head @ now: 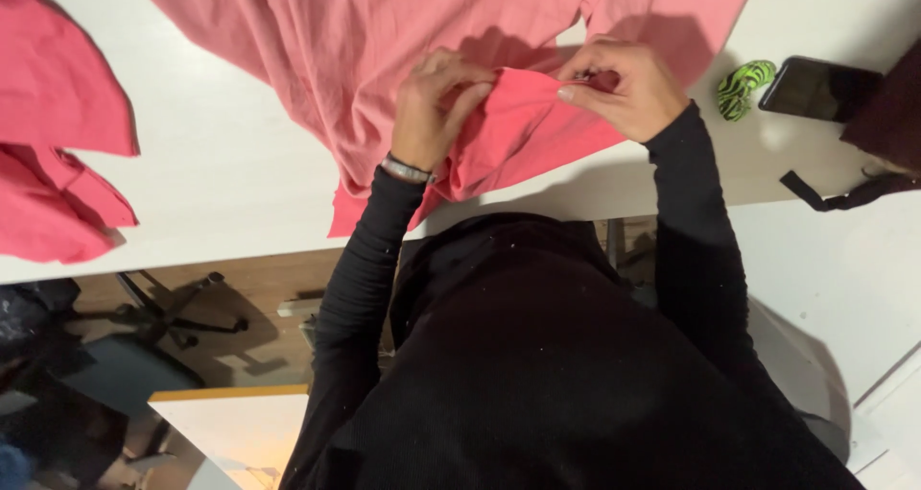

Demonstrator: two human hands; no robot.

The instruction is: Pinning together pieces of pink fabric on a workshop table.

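1. Head view: the left hand (436, 106) was closed on a fold of the pink cloth (384, 39), fingers curled and pinching the folded edge from the left.
2. The right hand (624, 87) pinched the same fold from the right, thumb and fingertips pressed together on the cloth's edge.
3. The two hands sat near each other, with a short stretch of the fold held taut between them.
4. The cloth lay spread over the white bench (221, 164), running from its far side to the near edge, where a corner hung just over the edge in front of the person.
5. A silver bracelet (407, 170) circled the left wrist; both arms wore black sleeves.
6. A second pile of pink cloth (53, 135) lay at the left end of the bench, well apart from the hands.
7. To the right of the right hand lay a small green-and-black striped item (743, 87), and just beside it a dark phone (820, 89).
8. A dark bag (887, 116) with a black strap (835, 197) sat at the far right edge.
9. Below the bench, an office chair base (177, 312) stood on the floor.
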